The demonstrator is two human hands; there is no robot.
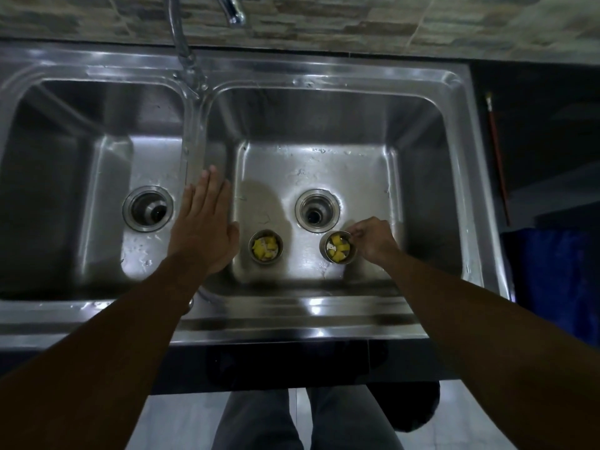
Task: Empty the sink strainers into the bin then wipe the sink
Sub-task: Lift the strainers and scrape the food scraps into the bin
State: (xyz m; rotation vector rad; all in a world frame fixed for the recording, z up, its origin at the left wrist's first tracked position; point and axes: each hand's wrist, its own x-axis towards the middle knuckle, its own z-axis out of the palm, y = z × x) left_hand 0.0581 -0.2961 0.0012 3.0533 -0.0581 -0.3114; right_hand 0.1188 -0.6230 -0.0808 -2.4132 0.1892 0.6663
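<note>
A steel double sink (pixel 292 306) fills the view. Two round metal strainers holding yellow food scraps are in the right basin, both out of their drains. The left strainer (pixel 265 245) stands alone on the basin floor. My right hand (pixel 373 240) pinches the rim of the right strainer (pixel 337 248), which is slightly tilted. My left hand (pixel 203 228) is flat with fingers extended over the divider between the basins and holds nothing. The right drain (pixel 317 210) and the left drain (pixel 147 208) are uncovered.
A chrome faucet (pixel 233 9) arches over the back rim, its pipe (pixel 185 50) rising at the divider. A thin red stick (pixel 498 157) lies on the dark counter to the right. A blue object (pixel 558 280) is at the right edge. Water drops dot both basins.
</note>
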